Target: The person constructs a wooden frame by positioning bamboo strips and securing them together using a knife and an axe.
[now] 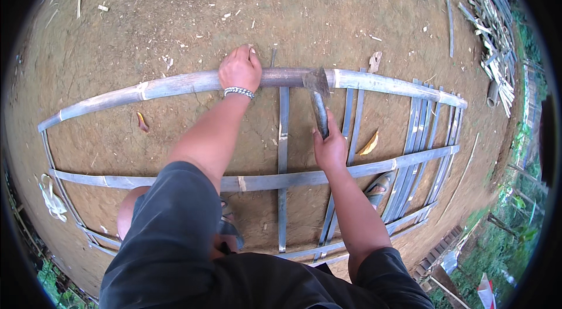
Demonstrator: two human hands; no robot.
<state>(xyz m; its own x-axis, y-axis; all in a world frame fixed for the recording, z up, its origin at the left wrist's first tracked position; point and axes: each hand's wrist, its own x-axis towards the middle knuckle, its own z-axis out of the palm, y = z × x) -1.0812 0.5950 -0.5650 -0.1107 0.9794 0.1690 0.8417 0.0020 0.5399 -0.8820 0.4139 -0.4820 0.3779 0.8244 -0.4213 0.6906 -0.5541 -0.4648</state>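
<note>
A long bamboo pole point(181, 85) lies across the ground as the far side of a bamboo frame. My left hand point(240, 68), with a chain bracelet at its wrist, is closed over this pole left of its middle; its fingertips are mostly hidden. My right hand point(331, 146) grips the handle of a hatchet point(317, 82), whose dark, flared metal head lies over the pole. Between my hands, a thin bamboo slat point(283, 127) runs under the pole, its end poking out beyond. More slats point(416, 139) cross at the right, and a flat split bamboo rail point(304, 179) spans the middle.
My sandalled feet stand within the frame, one by the right slats point(379, 187). Cut bamboo strips point(489, 34) are heaped at the far right. A white plastic bag point(53, 199) lies at the left edge. Dry leaves point(369, 143) and chips dot the bare earth.
</note>
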